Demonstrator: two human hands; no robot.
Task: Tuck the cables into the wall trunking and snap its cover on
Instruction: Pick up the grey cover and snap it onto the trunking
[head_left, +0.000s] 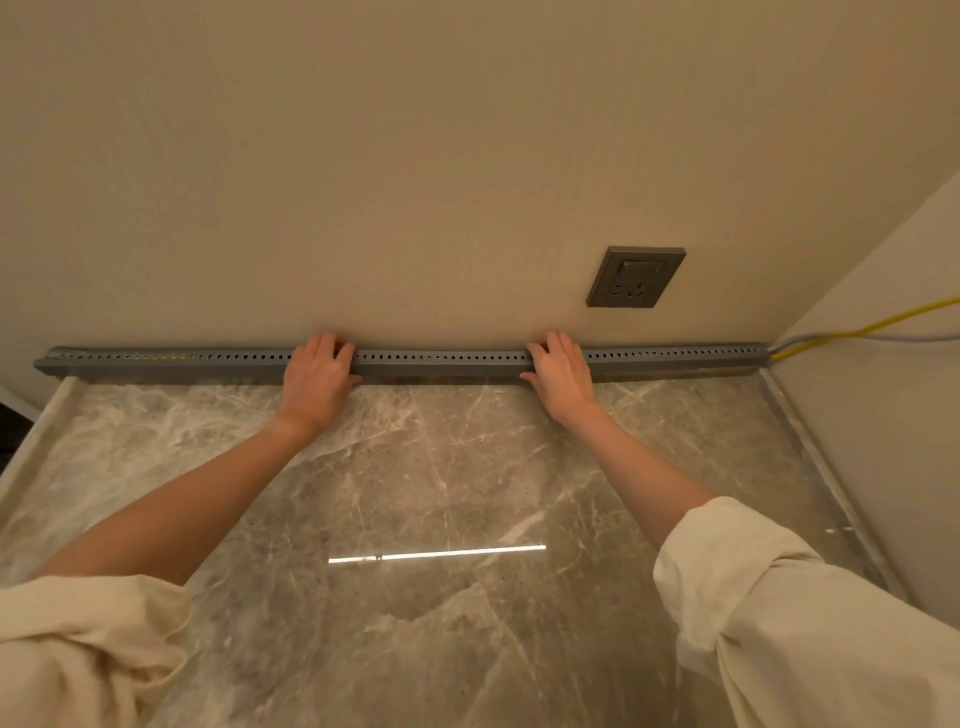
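A long grey slotted trunking (441, 358) runs along the foot of the beige wall, at the back of the marble counter (426, 467). Its cover (441, 371) lies along the front face. My left hand (317, 382) grips the trunking left of centre, fingers over its top and thumb on the front. My right hand (561, 376) holds it the same way right of centre. A yellow cable (878, 326) and a grey cable (852, 338) enter the trunking's right end from the side wall. Yellow shows through the slots at the left.
A grey wall socket (636, 277) sits above the trunking to the right. A side wall (883, 415) closes the counter on the right. The counter's left edge drops off near a dark gap (10, 431).
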